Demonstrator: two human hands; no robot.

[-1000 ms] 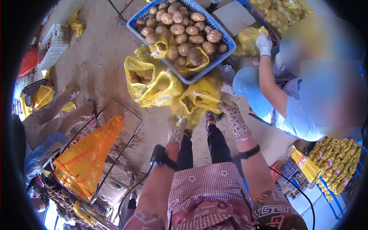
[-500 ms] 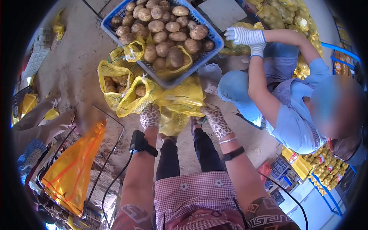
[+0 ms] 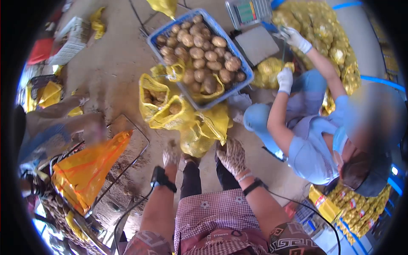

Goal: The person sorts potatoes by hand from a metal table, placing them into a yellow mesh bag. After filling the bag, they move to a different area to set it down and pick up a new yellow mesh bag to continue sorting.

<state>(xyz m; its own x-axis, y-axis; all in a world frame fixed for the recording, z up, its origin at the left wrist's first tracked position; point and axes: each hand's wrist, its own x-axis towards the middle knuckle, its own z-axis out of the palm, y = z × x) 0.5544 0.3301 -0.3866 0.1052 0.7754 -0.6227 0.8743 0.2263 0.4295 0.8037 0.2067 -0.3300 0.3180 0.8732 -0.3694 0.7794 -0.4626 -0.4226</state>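
Observation:
My left hand (image 3: 171,155), in a leopard-print glove and blurred, hangs to the left of a filled yellow mesh bag (image 3: 196,143), its fingers stretched forward and nothing showing in them. My right hand (image 3: 233,156), gloved alike, is at the bag's right side, right by the pointed end of its loose yellow mesh (image 3: 214,126). Its fingers are partly hidden, so I cannot tell whether they grip the mesh. Two more yellow mesh bags with potatoes, a left one (image 3: 143,95) and a nearer one (image 3: 180,114), stand against the blue crate (image 3: 246,70) heaped with potatoes (image 3: 197,53).
At right a person (image 3: 316,140) in white gloves handles a filled yellow bag (image 3: 268,72) beside a scale (image 3: 257,44). Many filled bags (image 3: 314,29) lie behind. At left are an orange bag (image 3: 91,170) on a metal frame and another person's blurred arm (image 3: 63,121).
My left hand has come off the yellow mesh bag and drawn back. My right hand has moved slightly down. The view has shifted. The other person's hands have moved apart, one reaching up.

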